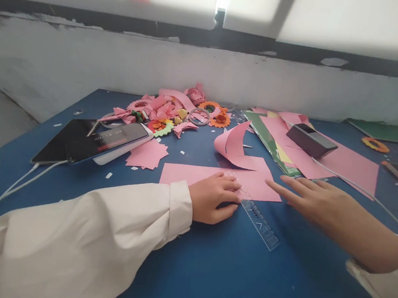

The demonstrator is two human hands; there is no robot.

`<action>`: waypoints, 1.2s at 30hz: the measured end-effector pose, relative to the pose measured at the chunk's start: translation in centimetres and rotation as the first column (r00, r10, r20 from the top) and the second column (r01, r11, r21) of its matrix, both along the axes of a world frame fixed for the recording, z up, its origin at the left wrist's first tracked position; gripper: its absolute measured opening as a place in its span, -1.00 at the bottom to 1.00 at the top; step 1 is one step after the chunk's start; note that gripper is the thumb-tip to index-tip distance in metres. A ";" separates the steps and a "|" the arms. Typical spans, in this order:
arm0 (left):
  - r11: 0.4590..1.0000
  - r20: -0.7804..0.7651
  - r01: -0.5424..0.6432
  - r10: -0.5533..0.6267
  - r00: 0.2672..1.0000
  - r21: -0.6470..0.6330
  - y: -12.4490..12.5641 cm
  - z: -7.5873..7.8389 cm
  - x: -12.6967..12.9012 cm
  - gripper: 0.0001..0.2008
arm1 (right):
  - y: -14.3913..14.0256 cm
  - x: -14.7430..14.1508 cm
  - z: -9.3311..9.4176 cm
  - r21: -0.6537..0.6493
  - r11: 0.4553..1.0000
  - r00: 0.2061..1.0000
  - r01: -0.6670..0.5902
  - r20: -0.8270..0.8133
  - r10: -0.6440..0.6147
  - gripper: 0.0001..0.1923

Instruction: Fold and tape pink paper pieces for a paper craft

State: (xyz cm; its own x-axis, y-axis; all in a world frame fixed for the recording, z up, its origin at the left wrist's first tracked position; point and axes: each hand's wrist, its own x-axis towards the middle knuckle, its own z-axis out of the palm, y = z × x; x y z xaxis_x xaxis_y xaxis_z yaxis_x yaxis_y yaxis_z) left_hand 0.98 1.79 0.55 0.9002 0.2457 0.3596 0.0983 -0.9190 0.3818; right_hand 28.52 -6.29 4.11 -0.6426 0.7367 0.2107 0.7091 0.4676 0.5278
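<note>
- the left hand [214,197], fingers curled down, presses on a clear plastic ruler [255,216] where it crosses the near edge of a pink paper sheet [217,177] lying flat on the blue table [210,269].
- the right hand [314,201] is open, fingers stretched flat, fingertips just at the sheet's right corner, gripping nothing.
- a curled pink paper strip [233,145] rises from the sheet's far side.
- no containers show; a roll of clear tape [199,116] lies by a heap of pink scraps and paper flowers [164,112].
- a phone [112,141] rests on a tablet [62,140] at the left; its screen shows timer digits, too blurred to read.
- a dark box [311,140] with a white cable [357,186] sits on more pink paper at the right.
</note>
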 end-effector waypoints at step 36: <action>0.968 -0.175 -0.249 0.245 0.954 -0.004 -0.7 0.1 4.6 -0.44 | 2.9 2.4 -4.0 0.052 0.935 0.897 -0.351 -0.268 0.351 -0.66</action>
